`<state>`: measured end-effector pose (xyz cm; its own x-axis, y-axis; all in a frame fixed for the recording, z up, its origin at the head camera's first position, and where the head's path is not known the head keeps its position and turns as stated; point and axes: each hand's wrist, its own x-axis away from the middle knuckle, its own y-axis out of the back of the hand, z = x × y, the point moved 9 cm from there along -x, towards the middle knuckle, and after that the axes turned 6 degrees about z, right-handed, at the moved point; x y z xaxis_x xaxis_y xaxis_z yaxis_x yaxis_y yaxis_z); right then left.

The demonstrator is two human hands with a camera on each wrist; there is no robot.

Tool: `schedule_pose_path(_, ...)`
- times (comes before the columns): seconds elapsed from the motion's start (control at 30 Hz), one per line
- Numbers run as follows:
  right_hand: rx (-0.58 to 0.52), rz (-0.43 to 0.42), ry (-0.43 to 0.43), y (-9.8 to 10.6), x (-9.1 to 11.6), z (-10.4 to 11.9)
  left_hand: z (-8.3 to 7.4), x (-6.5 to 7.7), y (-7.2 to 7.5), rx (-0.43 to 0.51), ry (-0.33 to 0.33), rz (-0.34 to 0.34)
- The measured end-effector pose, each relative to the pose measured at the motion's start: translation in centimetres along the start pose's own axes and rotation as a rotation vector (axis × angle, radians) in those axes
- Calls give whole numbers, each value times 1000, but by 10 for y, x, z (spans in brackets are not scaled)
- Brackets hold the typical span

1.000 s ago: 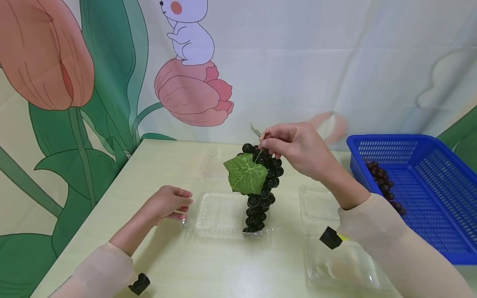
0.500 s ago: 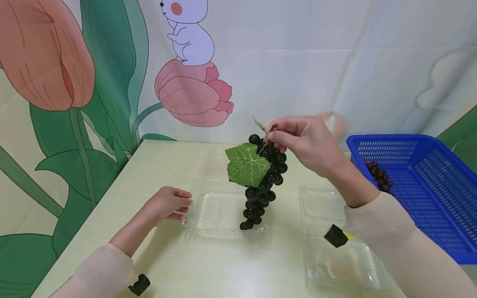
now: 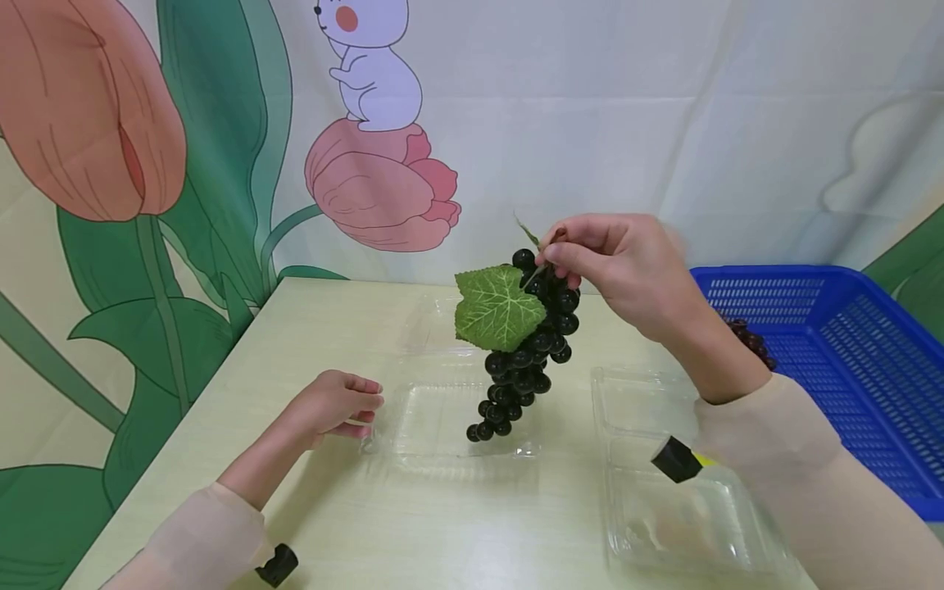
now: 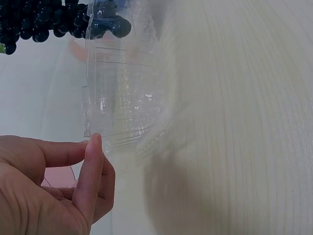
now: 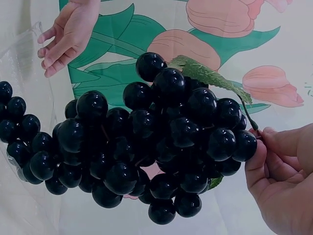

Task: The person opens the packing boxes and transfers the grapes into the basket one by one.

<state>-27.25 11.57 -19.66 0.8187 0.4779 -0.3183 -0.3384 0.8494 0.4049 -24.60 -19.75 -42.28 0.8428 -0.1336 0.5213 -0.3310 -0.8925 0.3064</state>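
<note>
My right hand (image 3: 619,266) pinches the brown stem of a bunch of black grapes (image 3: 534,360) with a green leaf (image 3: 500,310) at its top. The bunch hangs tilted, its tip low over the base of a clear plastic clamshell box (image 3: 435,418), which lies with its lid raised toward the back. At the box's left corner my left hand (image 3: 335,408) pinches the rim; thumb and forefinger meet there in the left wrist view. Glossy round grapes (image 5: 122,152) fill the middle of the right wrist view.
To the right, another clear plastic clamshell box (image 3: 619,483) lies on the table, partly under the right forearm. A blue plastic basket (image 3: 833,410) behind it holds dark reddish grapes (image 3: 752,342). A printed curtain (image 3: 575,123) closes off the table's back.
My right hand has risen and moved a little right, lifting the bunch of black grapes, so its tip hangs higher over the box. My left hand has stayed at the box's corner.
</note>
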Motion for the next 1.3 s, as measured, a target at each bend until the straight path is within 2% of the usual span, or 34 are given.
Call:
schedule_pose_path(0.4, -31, -5, -17, -2, -1, 2, -2, 2, -3, 1, 11, 0)
schedule_pose_path(0.73, -30, -8, 22, -3, -7, 11, -3, 1, -6, -6, 10, 0)
schedule_pose_path(1.1, 11, -51, 31, 16, -1, 20, -4, 2, -5, -2, -6, -2)
schedule_pose_path(1.3, 53, -85, 5, 30, 4, 22, -1, 3, -3, 14, -6, 3)
